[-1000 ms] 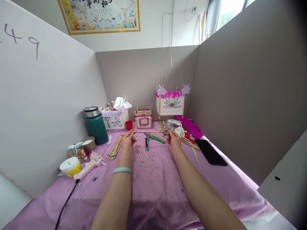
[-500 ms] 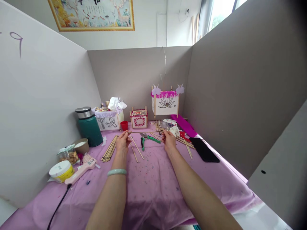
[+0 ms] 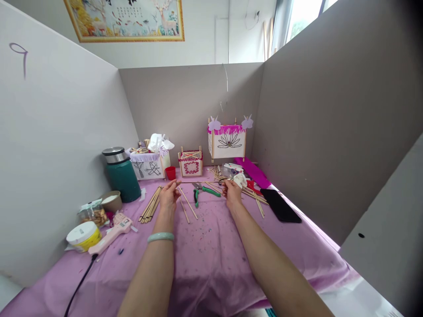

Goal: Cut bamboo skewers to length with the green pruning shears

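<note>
My left hand (image 3: 169, 197) and my right hand (image 3: 232, 193) pinch the two ends of a long thin wooden stick (image 3: 198, 182), which runs level above the table. Below it lie green-handled pruning shears (image 3: 201, 192), between my hands. A bundle of wooden sticks (image 3: 150, 210) lies left of my left hand, and loose sticks (image 3: 187, 204) lie just below the held stick. A crumpled white cloth (image 3: 240, 179) sits just beyond my right hand. A pale green bangle (image 3: 160, 237) circles my left wrist.
Paper lanterns with wooden frames (image 3: 227, 143) stand at the back of the pink-covered table (image 3: 211, 246). On the left are a green flask (image 3: 122, 179), a pink glue gun (image 3: 112, 233) and a white tub (image 3: 83, 236). A black tablet (image 3: 280, 205) lies on the right. Grey partition walls surround the table.
My view has shifted slightly, so the table appears further left and lower. Both hands keep the same pinch on the stick.
</note>
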### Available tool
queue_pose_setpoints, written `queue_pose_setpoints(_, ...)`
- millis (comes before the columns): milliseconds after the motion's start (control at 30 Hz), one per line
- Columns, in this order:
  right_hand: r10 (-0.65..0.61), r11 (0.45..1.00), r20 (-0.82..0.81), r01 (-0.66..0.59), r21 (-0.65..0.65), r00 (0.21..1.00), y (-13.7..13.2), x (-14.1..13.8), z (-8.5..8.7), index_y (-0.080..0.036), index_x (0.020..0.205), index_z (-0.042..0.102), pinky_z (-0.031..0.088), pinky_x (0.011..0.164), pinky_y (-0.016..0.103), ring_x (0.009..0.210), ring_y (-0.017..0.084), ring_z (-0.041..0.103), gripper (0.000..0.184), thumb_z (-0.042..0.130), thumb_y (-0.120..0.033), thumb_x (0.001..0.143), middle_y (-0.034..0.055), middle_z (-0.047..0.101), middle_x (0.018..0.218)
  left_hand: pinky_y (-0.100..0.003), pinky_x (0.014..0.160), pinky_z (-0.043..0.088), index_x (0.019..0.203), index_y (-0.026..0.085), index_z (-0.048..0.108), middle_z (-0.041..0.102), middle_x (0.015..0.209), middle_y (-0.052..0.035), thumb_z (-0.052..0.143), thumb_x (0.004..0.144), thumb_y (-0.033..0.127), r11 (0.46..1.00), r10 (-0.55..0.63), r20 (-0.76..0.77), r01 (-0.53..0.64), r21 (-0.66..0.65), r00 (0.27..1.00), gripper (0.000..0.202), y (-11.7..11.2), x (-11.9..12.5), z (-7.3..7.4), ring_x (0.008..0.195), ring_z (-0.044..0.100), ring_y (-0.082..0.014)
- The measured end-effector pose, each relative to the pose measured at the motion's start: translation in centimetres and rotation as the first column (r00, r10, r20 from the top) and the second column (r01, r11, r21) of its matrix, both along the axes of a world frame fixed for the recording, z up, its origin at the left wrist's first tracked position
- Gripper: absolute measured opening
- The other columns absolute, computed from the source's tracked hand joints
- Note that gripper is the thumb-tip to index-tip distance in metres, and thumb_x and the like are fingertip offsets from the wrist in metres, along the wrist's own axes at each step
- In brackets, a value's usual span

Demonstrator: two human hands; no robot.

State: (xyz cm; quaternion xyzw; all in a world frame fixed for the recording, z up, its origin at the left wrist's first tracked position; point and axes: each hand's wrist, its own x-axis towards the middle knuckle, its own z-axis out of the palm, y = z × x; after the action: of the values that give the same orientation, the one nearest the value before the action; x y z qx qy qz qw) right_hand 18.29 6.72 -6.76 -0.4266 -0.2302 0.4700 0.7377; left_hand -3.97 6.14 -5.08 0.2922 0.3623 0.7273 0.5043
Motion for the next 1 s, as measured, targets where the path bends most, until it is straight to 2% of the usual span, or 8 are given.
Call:
queue_pose_setpoints(167, 0.135, 0.988, 0.407, -0.154, 0.014, 0.903, -0.5, -0.3, -0.4, -0.017, 0.065, 0.057, 0.024, 0.036, 0.019, 0.038, 0.006, 0.039, 0.027, 0.064, -0.042, 0.072, -0.0052, 0.055, 0.051, -0.018, 0.042, 0.042, 0.087, 0.012, 0.062, 0.065, 0.067, 0.0003, 0.065, 0.072, 0.013, 0.995, 0.075, 0.008, -0.074, -0.073, 0.997, 0.015, 0.0, -0.1, 0.2, 0.038, 0.044, -0.0032)
queue_pose_setpoints(300, 0.244, 0.931, 0.811, -0.363, -0.042, 0.532, -1.3, -0.4, -0.8, -0.015, 0.063, 0.067, 0.029, 0.046, 0.021, 0.046, 0.009, 0.043, 0.035, 0.057, -0.045, 0.078, -0.0021, 0.054, 0.049, -0.018, 0.043, 0.042, 0.084, 0.014, 0.061, 0.062, 0.063, 0.0027, 0.062, 0.073, 0.011, 0.977, 0.172, 0.018, -0.168, -0.134, 0.985, 0.011, 0.0, -0.5, 0.2, 0.037, 0.043, -0.0029)
queue_pose_setpoints(467, 0.186, 0.878, 0.974, -0.468, -0.104, 0.133, -1.7, -0.6, -1.3, -0.021, 0.076, 0.074, 0.034, 0.058, 0.022, 0.065, 0.013, 0.056, 0.023, 0.058, -0.037, 0.080, -0.0006, 0.068, 0.069, -0.020, 0.048, 0.044, 0.091, 0.013, 0.061, 0.066, 0.074, -0.0019, 0.057, 0.078, 0.015, 0.962, 0.188, -0.233, -0.227, -0.154, 0.954, 0.014, 0.2, -0.6, -0.2, 0.040, 0.043, -0.0031)
queue_pose_setpoints(533, 0.156, 0.897, 0.986, -0.427, -0.117, 0.057, -1.7, -0.5, -1.2, -0.022, 0.080, 0.075, 0.035, 0.061, 0.023, 0.070, 0.014, 0.059, 0.023, 0.056, -0.036, 0.082, 0.0003, 0.070, 0.075, -0.023, 0.053, 0.047, 0.098, 0.013, 0.061, 0.069, 0.086, -0.0070, 0.050, 0.084, 0.023, 0.939, 0.171, -0.502, -0.295, -0.176, 0.848, 0.020, 0.3, -0.5, -0.4, 0.046, 0.051, -0.0059)
queue_pose_setpoints(633, 0.113, 0.988, 0.994, -0.107, -0.114, -0.012, -1.7, 0.2, -0.7, -0.022, 0.085, 0.075, 0.037, 0.064, 0.025, 0.076, 0.017, 0.061, 0.028, 0.050, -0.036, 0.087, 0.0047, 0.072, 0.084, -0.032, 0.065, 0.050, 0.097, 0.013, 0.063, 0.068, 0.099, -0.0162, 0.053, 0.083, 0.032, 0.891, 0.086, -0.798, -0.405, -0.206, 0.596, 0.026, 0.3, -0.4, -0.8, 0.071, 0.065, -0.0185)
queue_pose_setpoints(800, 0.193, 0.952, 0.973, 0.265, -0.154, -0.125, -1.6, 1.9, -0.5, -0.020, 0.091, 0.075, 0.040, 0.072, 0.030, 0.093, 0.025, 0.061, 0.026, 0.052, -0.032, 0.085, 0.0115, 0.070, 0.097, -0.042, 0.082, 0.046, 0.094, 0.015, 0.068, 0.065, 0.112, -0.0215, 0.068, 0.069, 0.039, 0.849, -0.205, -0.973, -0.475, -0.230, 0.104, 0.034, -0.3, 0.7, -1.2, 0.107, 0.059, -0.0359)
queue_pose_setpoints(900, 0.179, 0.939, 0.968, 0.326, -0.114, -0.177, -1.7, 2.2, -0.8, -0.017, 0.097, 0.073, 0.040, 0.080, 0.035, 0.106, 0.030, 0.054, 0.028, 0.058, -0.035, 0.082, 0.0153, 0.066, 0.105, -0.040, 0.080, 0.047, 0.103, 0.016, 0.067, 0.064, 0.115, -0.0219, 0.066, 0.070, 0.038, 0.829, -0.336, -0.941, -0.483, -0.281, -0.030, 0.039, -0.4, 1.1, -1.2, 0.106, 0.061, -0.0343)
queue_pose_setpoints(1000, 0.129, 0.944, 0.973, 0.323, -0.062, -0.191, -1.7, 1.8, -1.0, -0.017, 0.099, 0.072, 0.038, 0.085, 0.037, 0.107, 0.030, 0.052, 0.029, 0.058, -0.036, 0.083, 0.0159, 0.065, 0.106, -0.038, 0.079, 0.047, 0.100, 0.016, 0.068, 0.065, 0.112, -0.0214, 0.066, 0.068, 0.030, 0.826, -0.330, -0.944, -0.492, -0.275, -0.025, 0.034, -0.3, 0.9, -1.3, 0.105, 0.062, -0.0327)
